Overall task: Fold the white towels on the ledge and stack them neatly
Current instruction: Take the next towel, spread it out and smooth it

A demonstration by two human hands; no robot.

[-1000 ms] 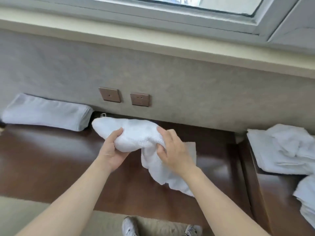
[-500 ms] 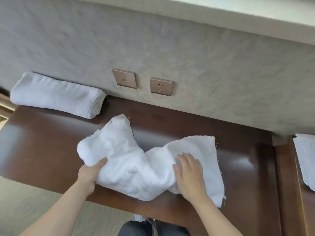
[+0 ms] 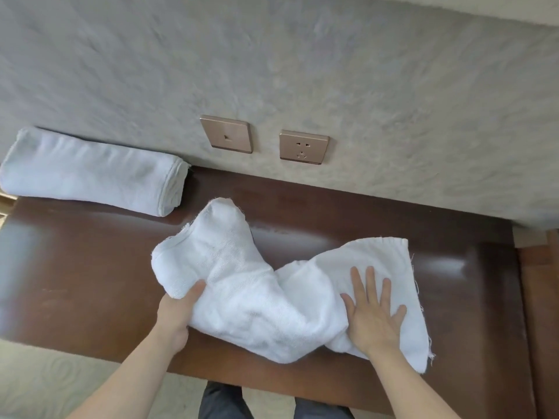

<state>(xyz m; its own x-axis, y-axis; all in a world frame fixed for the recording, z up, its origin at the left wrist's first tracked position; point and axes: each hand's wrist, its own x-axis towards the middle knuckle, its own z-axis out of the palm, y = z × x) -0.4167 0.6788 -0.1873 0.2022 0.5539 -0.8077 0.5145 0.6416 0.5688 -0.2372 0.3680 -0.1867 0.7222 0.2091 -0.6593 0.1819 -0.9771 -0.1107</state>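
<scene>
A crumpled white towel [image 3: 260, 294] lies across the dark wooden ledge [image 3: 90, 267], bunched and raised on its left half, flatter on its right. My left hand [image 3: 178, 313] grips the towel's near left edge, thumb on top. My right hand [image 3: 373, 309] lies flat on the towel's right part with fingers spread, pressing it onto the ledge. A folded white towel [image 3: 90, 176] rests at the back left against the wall, apart from both hands.
Two bronze wall plates, a switch [image 3: 227, 133] and a socket [image 3: 303, 145], sit on the grey textured wall just above the ledge. A second wooden surface [image 3: 541, 297] adjoins at the right. Pale carpet [image 3: 45, 376] and my legs show below the front edge.
The towel came down from mid-air onto the ledge and spread out. My right hand has opened flat on it and slid right. The view tilted down; the loose towels at right left the frame.
</scene>
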